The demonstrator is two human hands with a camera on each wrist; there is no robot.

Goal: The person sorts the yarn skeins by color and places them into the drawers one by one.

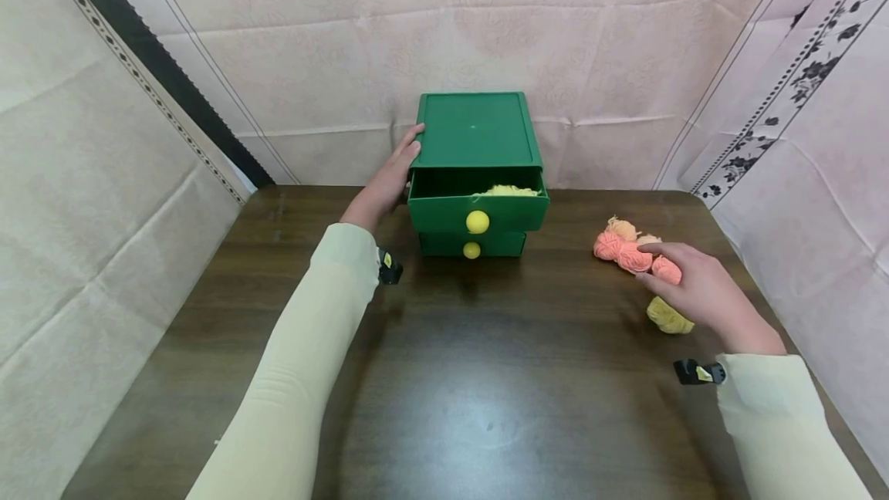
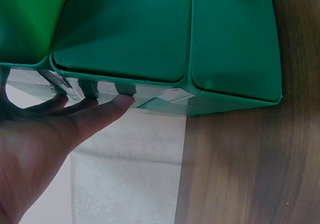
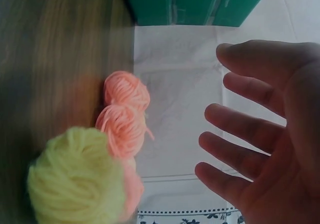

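A green two-drawer box (image 1: 479,130) stands at the back of the table. Its upper drawer (image 1: 441,214) is pulled partway out, and light yellow yarn (image 1: 512,190) shows inside. My left hand (image 1: 382,185) rests against the box's left side, with extended fingers (image 2: 102,116) touching the wall in the left wrist view. Over on the right, my right hand (image 1: 704,295) hovers above a cluster of small yarn balls, its fingers spread and holding nothing. Coral pink balls (image 1: 633,257) lie beside peach ones (image 1: 623,229). A yellow yarn ball (image 3: 77,179) sits nearer, partly hidden by the hand in the head view.
Yellow round knobs (image 1: 477,221) stick out from the drawer fronts. The dark wooden table (image 1: 479,376) is bordered by pale cloth (image 1: 472,45) at the back and both sides. The yarn lies near the table's right edge.
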